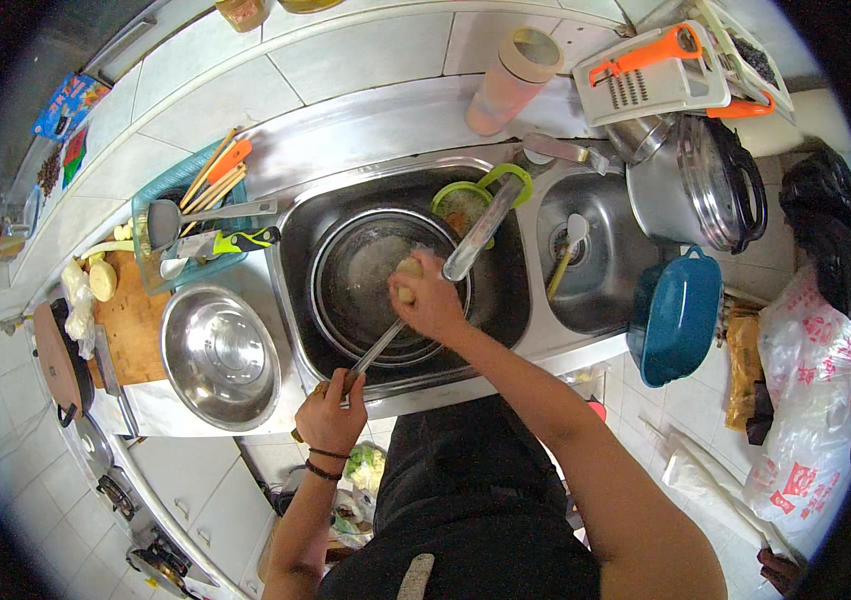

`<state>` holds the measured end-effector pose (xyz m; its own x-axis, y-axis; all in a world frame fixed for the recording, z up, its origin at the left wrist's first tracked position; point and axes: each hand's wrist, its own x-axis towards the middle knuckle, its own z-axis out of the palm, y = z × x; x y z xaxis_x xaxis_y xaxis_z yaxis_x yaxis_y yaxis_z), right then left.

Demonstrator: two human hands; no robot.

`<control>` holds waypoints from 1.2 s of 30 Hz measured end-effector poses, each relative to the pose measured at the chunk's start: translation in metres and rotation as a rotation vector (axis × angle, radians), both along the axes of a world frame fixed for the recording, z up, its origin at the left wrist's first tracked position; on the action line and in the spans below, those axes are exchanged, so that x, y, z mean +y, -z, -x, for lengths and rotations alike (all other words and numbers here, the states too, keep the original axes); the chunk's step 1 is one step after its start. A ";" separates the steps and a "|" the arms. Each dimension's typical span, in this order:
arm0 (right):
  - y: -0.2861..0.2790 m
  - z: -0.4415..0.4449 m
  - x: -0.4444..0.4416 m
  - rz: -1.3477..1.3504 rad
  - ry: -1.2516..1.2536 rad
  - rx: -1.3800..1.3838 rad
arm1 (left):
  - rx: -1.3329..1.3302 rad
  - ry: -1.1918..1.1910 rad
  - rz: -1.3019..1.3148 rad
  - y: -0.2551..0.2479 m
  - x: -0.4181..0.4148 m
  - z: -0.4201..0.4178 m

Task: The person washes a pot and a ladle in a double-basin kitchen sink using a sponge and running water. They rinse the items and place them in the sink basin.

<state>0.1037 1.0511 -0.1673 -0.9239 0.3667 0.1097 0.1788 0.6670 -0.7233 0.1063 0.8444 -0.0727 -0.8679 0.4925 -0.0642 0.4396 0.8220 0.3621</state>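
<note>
A dark round pan [365,255] sits in the large basin of the steel sink [504,322], with some liquid inside. My left hand [331,420], with two dark bands at the wrist, grips the end of the pan's long handle [382,346]. Over the pan, my right hand [433,304] holds a pale yellowish lump [409,279], perhaps a scrubber; fingers hide much of it. Just above that hand is the end of the faucet spout [463,262]. Behind the pan, a green strainer [463,199] holds small scraps.
Left of the sink stand a steel bowl [223,352], a wooden cutting board [132,322] with a cleaver [111,375], and a glass tray [144,266] of utensils and a green-handled knife [245,239]. To the right are a small basin [605,292], a pot [665,195] and a blue tub [677,315].
</note>
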 end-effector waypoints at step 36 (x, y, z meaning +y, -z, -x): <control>0.002 -0.003 -0.011 0.294 0.194 -0.084 | -0.571 -0.505 -0.308 -0.001 0.015 -0.023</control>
<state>0.1070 1.0401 -0.1690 -0.8355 0.5403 -0.1004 0.3488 0.3801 -0.8567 0.1291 0.8595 -0.0721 -0.8642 0.1195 -0.4887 -0.2767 0.6984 0.6600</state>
